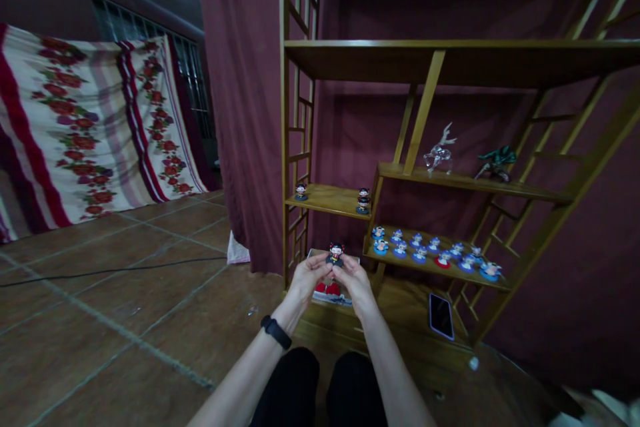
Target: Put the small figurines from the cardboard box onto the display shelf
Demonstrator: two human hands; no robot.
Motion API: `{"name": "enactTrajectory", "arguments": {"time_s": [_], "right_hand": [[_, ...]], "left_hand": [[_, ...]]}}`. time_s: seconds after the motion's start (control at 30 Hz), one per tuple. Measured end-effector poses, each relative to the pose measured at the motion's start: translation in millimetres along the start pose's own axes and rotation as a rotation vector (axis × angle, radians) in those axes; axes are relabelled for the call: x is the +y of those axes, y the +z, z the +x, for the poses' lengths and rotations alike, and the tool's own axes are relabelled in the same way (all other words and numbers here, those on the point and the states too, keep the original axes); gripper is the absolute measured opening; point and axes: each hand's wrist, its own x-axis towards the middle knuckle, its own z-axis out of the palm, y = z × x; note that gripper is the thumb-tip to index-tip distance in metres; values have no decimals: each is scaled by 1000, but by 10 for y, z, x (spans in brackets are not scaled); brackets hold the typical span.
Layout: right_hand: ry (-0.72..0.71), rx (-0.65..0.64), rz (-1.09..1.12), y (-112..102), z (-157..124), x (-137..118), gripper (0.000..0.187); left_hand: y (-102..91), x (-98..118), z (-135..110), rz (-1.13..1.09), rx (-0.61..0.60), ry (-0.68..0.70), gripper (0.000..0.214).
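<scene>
A small black-haired figurine with a dark base is held upright between my two hands. My left hand pinches the base from the left, and my right hand grips it from the right. Right below them is an open box, partly hidden by my hands, with something red inside. On the small shelf above, one similar figurine stands at the left end. Two more, a rear figurine and a front figurine, stand at its right end.
Several blue-based figurines stand in rows on the lower right shelf. Above them are a clear deer ornament and a green ornament. A phone lies on the bottom board. A black cable crosses the tiled floor.
</scene>
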Motion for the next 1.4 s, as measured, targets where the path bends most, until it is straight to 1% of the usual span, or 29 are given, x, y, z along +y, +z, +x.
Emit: {"name": "enactTrajectory", "arguments": {"time_s": [0.1, 0.23, 0.37, 0.47, 0.63, 0.73, 0.87, 0.97, 1.07, 1.2, 1.4], "right_hand": [[-15, -20, -4, 37, 60, -27, 47], [-26, -90, -14, 59, 137, -65, 49], [-32, -128, -25, 104, 214, -132, 49], [-25, -156, -24, 147, 253, -200, 51], [-36, -162, -28, 208, 263, -262, 52], [-45, -137, -55, 222, 254, -243, 52], [-14, -95, -103, 207, 246, -188, 50], [-13, -80, -100, 207, 237, -147, 49], [-41, -35, -75, 219, 226, -93, 47], [-63, 8, -43, 202, 225, 11, 45], [-80, 19, -67, 132, 226, 110, 45]], "left_hand": [[-27, 70, 46, 6, -31, 16, 39], [-42, 185, 95, -5, -42, -12, 39], [-40, 285, 118, -20, -58, -21, 41], [-35, 325, 122, -36, -67, -20, 42], [-44, 335, 132, -64, -53, -21, 39], [-68, 311, 144, -81, -29, -15, 37], [-109, 263, 148, -95, 1, 3, 38], [-130, 240, 141, -68, -4, 14, 38], [-139, 228, 136, -64, -15, 22, 37], [-127, 209, 126, -69, -12, -18, 34], [-84, 174, 97, -52, 4, -49, 30]]}}
